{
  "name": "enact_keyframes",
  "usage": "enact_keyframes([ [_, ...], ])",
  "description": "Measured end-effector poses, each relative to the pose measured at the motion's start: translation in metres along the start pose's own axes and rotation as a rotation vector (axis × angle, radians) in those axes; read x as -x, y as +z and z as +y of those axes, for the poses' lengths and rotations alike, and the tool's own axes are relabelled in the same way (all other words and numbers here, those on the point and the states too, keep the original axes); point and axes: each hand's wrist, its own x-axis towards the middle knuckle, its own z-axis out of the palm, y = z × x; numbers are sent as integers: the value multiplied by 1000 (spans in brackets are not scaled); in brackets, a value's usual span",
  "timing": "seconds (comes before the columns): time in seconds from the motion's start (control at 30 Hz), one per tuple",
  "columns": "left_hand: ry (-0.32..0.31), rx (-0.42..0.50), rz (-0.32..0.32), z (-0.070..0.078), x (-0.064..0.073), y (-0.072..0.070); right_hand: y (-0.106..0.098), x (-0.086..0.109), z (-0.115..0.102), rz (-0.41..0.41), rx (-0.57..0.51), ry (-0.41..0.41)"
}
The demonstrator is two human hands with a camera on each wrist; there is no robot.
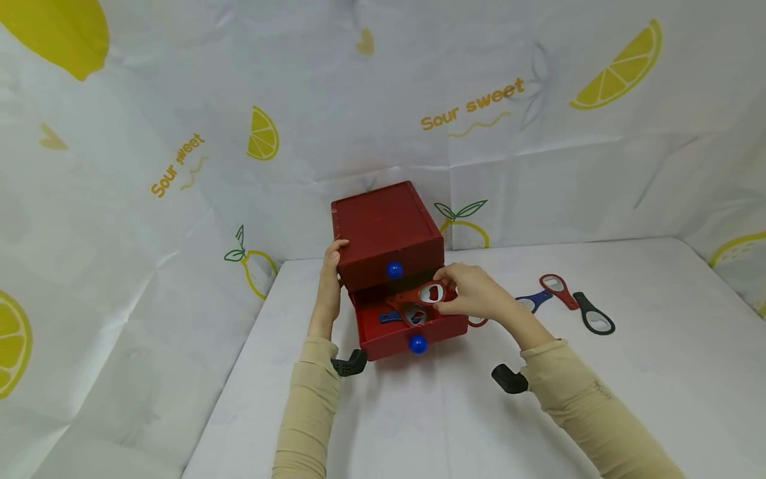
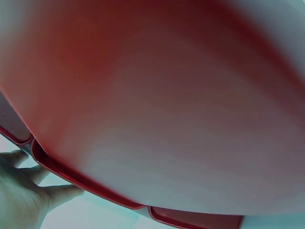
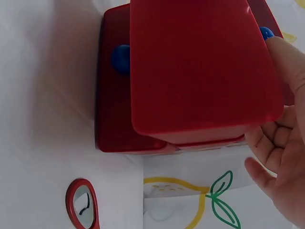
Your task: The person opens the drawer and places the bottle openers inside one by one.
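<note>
A small red cabinet (image 1: 385, 223) has its lower drawer (image 1: 389, 348) pulled out. At the cabinet's left side, my left hand (image 1: 328, 286) rests its extended fingers, which the left wrist view also shows along the cabinet's edge. My right hand (image 1: 479, 293) reaches over the drawer's right side and pinches the round end of a red bottle opener (image 1: 443, 293). Under that one, another red bottle opener (image 1: 408, 313) and a blue bottle opener (image 1: 390, 317) lie in the drawer. The drawer hides the held opener in the right wrist view.
Right of the cabinet, a blue bottle opener (image 1: 541, 299), a red bottle opener (image 1: 556, 287) and a black bottle opener (image 1: 592, 313) lie on the white table (image 1: 646, 386). Another red bottle opener (image 3: 82, 202) lies by the drawer. A lemon-print cloth (image 1: 299, 80) hangs behind.
</note>
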Motion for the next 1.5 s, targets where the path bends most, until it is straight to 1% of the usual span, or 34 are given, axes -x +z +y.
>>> enact_keyframes([
  [0.07,-1,0,1,0,-1,0,1,-4,-2,-1,42,-10],
  [0.23,4,-1,2,1,-2,1,4,-10,-4,-42,91,-27],
  [0.47,10,-3,-3,2,-4,1,7,-14,-5,-82,188,-59],
  [0.7,17,-8,-2,5,-6,3,6,-15,-8,-108,227,-30],
  [0.9,22,-6,-5,6,-7,3,6,-14,-9,-99,244,-13],
  [1.0,14,-9,-5,5,-6,2,6,-12,-10,-81,230,-27],
  [1.13,0,-10,-1,3,-3,1,8,-7,-10,-38,161,-45],
  [1.2,-1,-11,-2,1,-1,1,8,-4,-8,6,127,-52],
  [1.37,3,-14,-11,0,1,0,5,7,2,158,42,-86],
  [1.43,2,-14,-6,0,2,0,2,11,8,194,7,-88],
  [1.5,1,-14,1,0,2,0,-3,16,13,206,-21,-67],
])
